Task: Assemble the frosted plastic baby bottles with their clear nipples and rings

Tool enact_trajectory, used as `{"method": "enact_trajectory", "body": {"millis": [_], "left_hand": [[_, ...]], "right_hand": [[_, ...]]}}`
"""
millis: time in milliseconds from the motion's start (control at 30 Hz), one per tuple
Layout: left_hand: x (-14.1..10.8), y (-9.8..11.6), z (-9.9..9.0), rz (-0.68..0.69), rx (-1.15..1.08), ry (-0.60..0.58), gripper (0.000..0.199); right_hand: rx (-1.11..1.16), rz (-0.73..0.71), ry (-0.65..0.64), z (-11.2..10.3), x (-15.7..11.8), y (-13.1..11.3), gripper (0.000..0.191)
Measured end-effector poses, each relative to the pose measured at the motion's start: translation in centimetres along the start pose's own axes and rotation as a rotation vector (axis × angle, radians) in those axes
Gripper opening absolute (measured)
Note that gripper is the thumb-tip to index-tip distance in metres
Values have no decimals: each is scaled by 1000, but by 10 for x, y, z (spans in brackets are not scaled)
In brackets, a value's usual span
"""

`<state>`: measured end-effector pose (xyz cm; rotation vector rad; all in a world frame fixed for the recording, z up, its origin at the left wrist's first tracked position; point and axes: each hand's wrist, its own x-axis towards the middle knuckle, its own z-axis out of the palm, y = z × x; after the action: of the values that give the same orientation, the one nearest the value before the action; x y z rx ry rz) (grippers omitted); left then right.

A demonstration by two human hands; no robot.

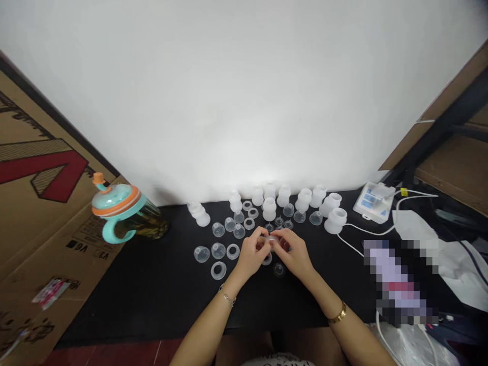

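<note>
In the middle of the black table, my left hand [252, 254] and my right hand [294, 254] meet, fingers closed on one translucent screw ring [271, 238]. My fingertips partly hide it, and I cannot tell whether a nipple sits inside. Below the hands lie another pale ring [267, 260] and a clear nipple [279, 269]. Just beyond my fingers are several clear nipples [279, 221]. To the left, clear dome caps [218, 250] and loose rings [218, 276] are spread out. White waisted bottles [269, 209] stand in a loose row behind.
A turquoise and orange lidded cup [125, 208] leans at the left by a cardboard box [49, 218]. At right lie a power strip [374, 202] with white cables, a pixelated device [398, 282] and white paper [415, 231]. A white wall [244, 101] rises behind the table.
</note>
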<state>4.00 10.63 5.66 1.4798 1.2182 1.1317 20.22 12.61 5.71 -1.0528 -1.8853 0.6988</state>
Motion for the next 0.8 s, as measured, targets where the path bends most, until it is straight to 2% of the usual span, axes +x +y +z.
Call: {"method": "enact_trajectory", "body": {"millis": [300,500,800], "left_hand": [[2,-7,4,-3,-41,78,23],[4,-8,2,-17,-27,169,30],[4,-5,0,32,81,126,24]], "right_hand": [[38,19,51,2,1,2,20],[7,57,16,3,1,1,21],[14,77,-9,2,2,2,21]]}}
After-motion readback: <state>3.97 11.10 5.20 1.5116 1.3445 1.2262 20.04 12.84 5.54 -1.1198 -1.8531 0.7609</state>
